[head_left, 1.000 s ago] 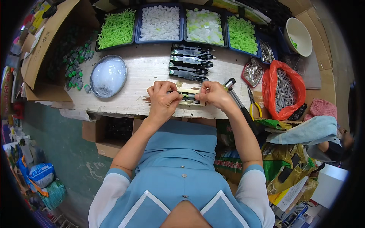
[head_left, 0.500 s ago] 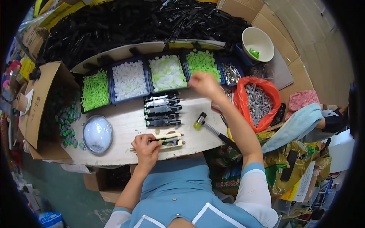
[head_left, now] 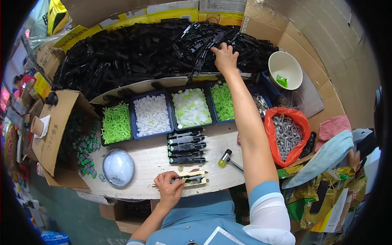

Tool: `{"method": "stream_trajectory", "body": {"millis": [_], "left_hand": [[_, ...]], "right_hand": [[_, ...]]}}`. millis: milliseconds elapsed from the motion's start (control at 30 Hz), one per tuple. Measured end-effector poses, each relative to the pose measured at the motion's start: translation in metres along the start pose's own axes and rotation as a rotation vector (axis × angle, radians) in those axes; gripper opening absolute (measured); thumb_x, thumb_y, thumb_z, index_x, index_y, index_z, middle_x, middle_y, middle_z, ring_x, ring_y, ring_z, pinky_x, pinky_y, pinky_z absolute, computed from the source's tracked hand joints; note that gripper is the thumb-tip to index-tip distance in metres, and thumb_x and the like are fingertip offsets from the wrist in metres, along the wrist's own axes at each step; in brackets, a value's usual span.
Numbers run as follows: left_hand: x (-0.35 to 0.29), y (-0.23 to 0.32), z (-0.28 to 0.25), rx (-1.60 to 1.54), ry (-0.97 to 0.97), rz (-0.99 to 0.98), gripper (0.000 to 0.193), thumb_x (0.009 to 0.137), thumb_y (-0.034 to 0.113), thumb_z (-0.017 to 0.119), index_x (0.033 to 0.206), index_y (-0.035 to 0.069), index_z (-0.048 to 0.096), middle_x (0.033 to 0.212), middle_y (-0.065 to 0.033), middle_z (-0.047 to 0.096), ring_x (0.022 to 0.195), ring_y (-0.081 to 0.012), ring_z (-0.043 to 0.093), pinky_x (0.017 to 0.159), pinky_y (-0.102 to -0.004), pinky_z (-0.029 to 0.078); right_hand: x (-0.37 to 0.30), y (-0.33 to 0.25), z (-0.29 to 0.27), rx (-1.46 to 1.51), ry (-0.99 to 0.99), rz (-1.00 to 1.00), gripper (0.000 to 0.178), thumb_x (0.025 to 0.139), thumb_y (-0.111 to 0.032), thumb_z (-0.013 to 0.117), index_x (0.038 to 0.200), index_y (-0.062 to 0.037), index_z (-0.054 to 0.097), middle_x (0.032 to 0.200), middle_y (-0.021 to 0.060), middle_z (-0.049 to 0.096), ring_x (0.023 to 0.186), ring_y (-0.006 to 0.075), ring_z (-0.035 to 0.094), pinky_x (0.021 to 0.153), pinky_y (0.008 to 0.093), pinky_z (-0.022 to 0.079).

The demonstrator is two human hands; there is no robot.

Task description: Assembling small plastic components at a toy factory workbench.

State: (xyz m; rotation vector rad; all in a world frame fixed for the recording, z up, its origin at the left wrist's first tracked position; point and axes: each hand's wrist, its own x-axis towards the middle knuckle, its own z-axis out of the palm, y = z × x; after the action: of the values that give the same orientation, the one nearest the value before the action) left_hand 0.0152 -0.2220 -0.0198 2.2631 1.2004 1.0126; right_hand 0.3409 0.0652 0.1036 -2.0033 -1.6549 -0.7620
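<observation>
My left hand [head_left: 169,190] is closed with thumb and fingers on a black plastic part [head_left: 191,178] that lies in a cream-coloured jig [head_left: 203,180] near the table's front edge. My right arm stretches far forward. At its end my right hand [head_left: 226,59] is over the heap of black plastic parts [head_left: 134,53], fingers apart and thumb close to a long black piece [head_left: 216,39]. Contact with that piece is hard to make out. Between me and the trays, several black assemblies [head_left: 187,147] are stacked in a row.
Trays hold green sticks [head_left: 116,121], white caps [head_left: 152,115], mixed white-green discs [head_left: 190,107] and green pieces [head_left: 223,102]. A round dish [head_left: 118,168] stands left, a mallet [head_left: 225,158] right. Farther right are a red bag [head_left: 267,126] of grey cylinders and a cream bowl [head_left: 297,69].
My right hand has gone from above the green-piece tray forward to the black heap, its fingers spreading. My left hand stays at the jig. The whole view has shifted with my head.
</observation>
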Motion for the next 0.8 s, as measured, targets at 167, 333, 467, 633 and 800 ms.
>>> {"method": "stream_trajectory", "body": {"millis": [167,333,467,633,800], "left_hand": [[-0.003,0.001,0.000,0.000,0.024,-0.010,0.013,0.065,0.008,0.068,0.076,0.015,0.066,0.088,-0.0015,0.054,0.091,-0.0224,0.045,0.079,-0.0378,0.026],[-0.003,-0.001,0.000,0.011,0.036,0.002,0.013,0.065,0.008,0.068,0.076,0.015,0.066,0.087,-0.0009,0.054,0.090,-0.0226,0.044,0.079,-0.0379,0.026],[-0.006,-0.004,0.001,0.020,0.043,0.014,0.013,0.065,0.009,0.068,0.076,0.015,0.066,0.087,-0.0011,0.054,0.091,-0.0231,0.045,0.080,-0.0382,0.026],[-0.006,-0.001,0.000,0.021,0.050,0.032,0.011,0.066,0.009,0.067,0.077,0.014,0.066,0.087,-0.0015,0.054,0.091,-0.0223,0.046,0.081,-0.0380,0.026],[-0.007,-0.002,0.000,0.039,0.036,0.032,0.010,0.068,0.010,0.066,0.077,0.013,0.065,0.090,-0.0023,0.055,0.092,-0.0218,0.047,0.080,-0.0386,0.027]], "right_hand": [[-0.006,0.003,-0.020,0.250,-0.070,-0.234,0.027,0.072,-0.009,0.061,0.098,-0.0165,0.062,0.096,0.0070,0.053,0.096,0.0272,0.051,0.077,0.0409,0.040],[-0.013,0.034,-0.036,0.955,0.137,-0.004,0.023,0.074,-0.007,0.066,0.094,-0.0030,0.055,0.080,0.0072,0.057,0.071,0.0152,0.056,0.069,0.0262,0.045],[-0.030,0.038,-0.060,0.896,0.080,0.081,0.015,0.079,-0.010,0.063,0.091,-0.0035,0.058,0.077,0.0022,0.058,0.064,0.0084,0.052,0.061,0.0214,0.043],[-0.059,0.019,-0.097,1.601,-0.034,0.383,0.013,0.081,-0.010,0.061,0.093,-0.0040,0.061,0.079,0.0034,0.060,0.064,0.0110,0.059,0.060,0.0230,0.047],[-0.127,-0.003,-0.127,1.772,-0.267,0.419,0.019,0.078,-0.006,0.061,0.095,-0.0020,0.054,0.081,0.0056,0.058,0.069,0.0157,0.061,0.066,0.0268,0.050]]}}
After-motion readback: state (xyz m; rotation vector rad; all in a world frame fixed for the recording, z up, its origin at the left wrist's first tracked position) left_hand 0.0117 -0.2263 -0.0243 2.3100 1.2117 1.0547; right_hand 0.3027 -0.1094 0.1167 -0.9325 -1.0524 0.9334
